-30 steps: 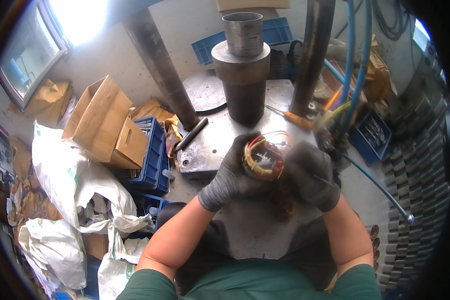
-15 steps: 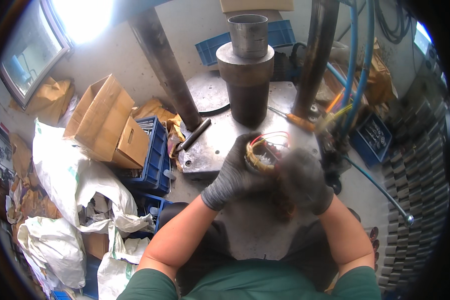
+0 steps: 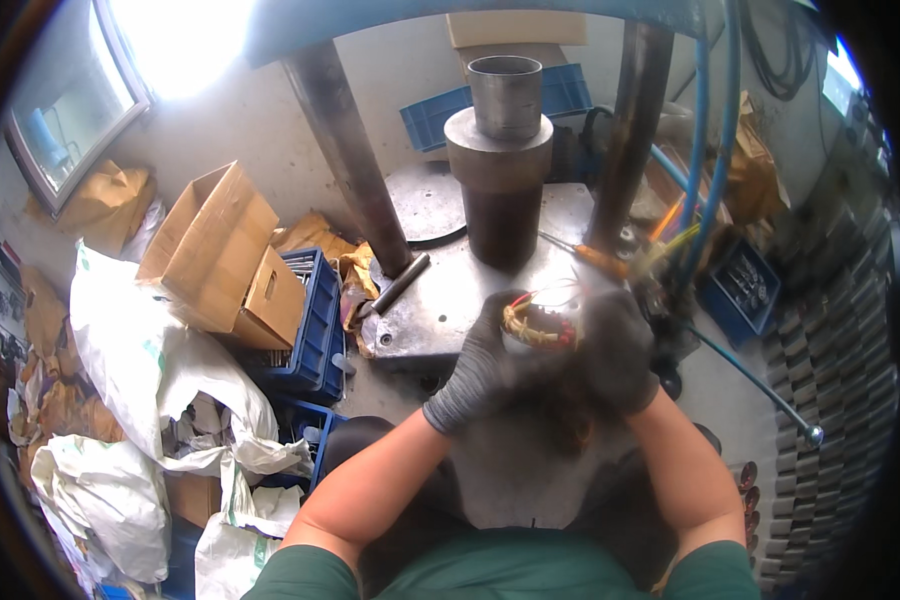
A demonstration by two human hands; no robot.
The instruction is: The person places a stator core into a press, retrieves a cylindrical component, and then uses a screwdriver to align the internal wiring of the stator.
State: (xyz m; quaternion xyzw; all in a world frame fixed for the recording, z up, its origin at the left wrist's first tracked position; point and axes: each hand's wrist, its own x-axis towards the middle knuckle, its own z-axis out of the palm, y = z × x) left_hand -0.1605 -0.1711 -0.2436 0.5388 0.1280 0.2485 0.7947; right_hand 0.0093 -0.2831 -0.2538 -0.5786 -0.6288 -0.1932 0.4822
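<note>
Both my gloved hands hold a round motor stator (image 3: pixel 542 325) with copper windings, yellow ties and red leads, above a grey steel press table (image 3: pixel 440 305). My left hand (image 3: pixel 480 365) grips its left side and underside. Around its right side wraps my right hand (image 3: pixel 615 350), blurred by motion. Behind them a dark steel cylinder (image 3: pixel 498 185) topped by a narrower sleeve stands upright on the table.
Two steel press columns (image 3: pixel 355 170) rise beside the cylinder. A metal bar (image 3: pixel 398 285) and an orange-handled screwdriver (image 3: pixel 595 258) lie on the table. Left on the floor: an open cardboard box (image 3: pixel 220 250), blue crates (image 3: pixel 310 320), white sacks (image 3: pixel 130 340). Blue hoses (image 3: pixel 705 150) hang right.
Both hands have carried the stator slightly up and toward the cylinder and turned it; my right hand has shifted around its right side and is blurred.
</note>
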